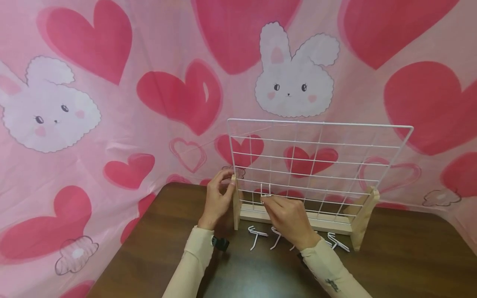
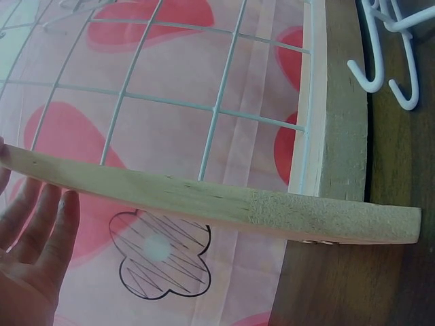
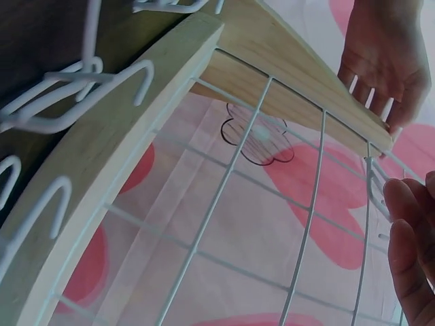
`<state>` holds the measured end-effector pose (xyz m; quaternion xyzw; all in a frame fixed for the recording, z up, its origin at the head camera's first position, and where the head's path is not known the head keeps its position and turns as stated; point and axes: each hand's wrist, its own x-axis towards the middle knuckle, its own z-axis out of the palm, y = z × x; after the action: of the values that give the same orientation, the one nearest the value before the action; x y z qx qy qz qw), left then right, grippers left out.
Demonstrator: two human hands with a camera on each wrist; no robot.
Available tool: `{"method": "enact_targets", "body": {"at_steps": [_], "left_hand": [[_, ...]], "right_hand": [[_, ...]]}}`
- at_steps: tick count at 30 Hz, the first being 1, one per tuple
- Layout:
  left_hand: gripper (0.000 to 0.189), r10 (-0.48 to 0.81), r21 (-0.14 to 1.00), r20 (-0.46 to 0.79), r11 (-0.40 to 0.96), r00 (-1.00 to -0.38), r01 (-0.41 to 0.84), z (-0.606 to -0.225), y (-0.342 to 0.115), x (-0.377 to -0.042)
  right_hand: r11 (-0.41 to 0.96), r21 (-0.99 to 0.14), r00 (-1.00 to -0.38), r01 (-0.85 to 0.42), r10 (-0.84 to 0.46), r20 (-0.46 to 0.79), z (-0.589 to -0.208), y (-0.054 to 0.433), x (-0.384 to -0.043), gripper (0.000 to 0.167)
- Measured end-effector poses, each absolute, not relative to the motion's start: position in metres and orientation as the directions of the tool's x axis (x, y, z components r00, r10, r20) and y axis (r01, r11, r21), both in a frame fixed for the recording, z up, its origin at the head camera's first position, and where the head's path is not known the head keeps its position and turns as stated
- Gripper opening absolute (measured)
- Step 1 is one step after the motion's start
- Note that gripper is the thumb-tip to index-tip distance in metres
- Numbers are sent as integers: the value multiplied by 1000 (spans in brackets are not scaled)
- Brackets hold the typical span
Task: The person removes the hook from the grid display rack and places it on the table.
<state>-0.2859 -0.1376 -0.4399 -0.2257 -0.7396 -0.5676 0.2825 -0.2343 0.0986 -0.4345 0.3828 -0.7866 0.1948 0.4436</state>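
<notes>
A white wire grid rack (image 1: 316, 159) stands on a wooden base with a wooden side support (image 1: 236, 207) at its left end. My left hand (image 1: 218, 198) holds the top of that support, thumb on one side and fingers on the other; in the left wrist view its fingers (image 2: 47, 224) lie along the wood. With its fingertips my right hand (image 1: 290, 217) pinches a white wire hook (image 1: 266, 190), prongs upward, in front of the grid's lower left part. In the right wrist view this hook (image 3: 377, 190) is partly hidden by the fingers (image 3: 408, 255).
Several white hooks (image 1: 257, 236) lie in a row on the dark wooden table (image 1: 253, 273) before the base, some behind my right hand. The right wooden support (image 1: 365, 219) stands at the rack's other end. A pink cloth (image 1: 167, 103) with hearts and rabbits hangs behind.
</notes>
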Motion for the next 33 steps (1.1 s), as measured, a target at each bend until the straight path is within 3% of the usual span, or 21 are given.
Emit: {"method": "enact_targets", "body": {"at_steps": [2, 5, 7, 12, 33], "left_hand": [[28, 15, 715, 670, 256, -742, 651, -439, -138, -286], [28, 17, 717, 667, 258, -745, 648, -439, -137, -285], [28, 15, 717, 667, 259, -745, 647, -439, -137, -285], [27, 11, 717, 669, 255, -744, 649, -440, -137, -284], [30, -9, 730, 663, 226, -748, 645, -441, -135, -286]], "right_hand": [[630, 46, -301, -775, -431, 850, -435, 102, -233, 13], [631, 56, -292, -774, -433, 853, -436, 108, -230, 31], [628, 61, -290, -776, -441, 850, -438, 111, -228, 31], [630, 63, -313, -774, -467, 827, -443, 117, -222, 43], [611, 161, -300, -775, -579, 758, -468, 142, -203, 43]]}}
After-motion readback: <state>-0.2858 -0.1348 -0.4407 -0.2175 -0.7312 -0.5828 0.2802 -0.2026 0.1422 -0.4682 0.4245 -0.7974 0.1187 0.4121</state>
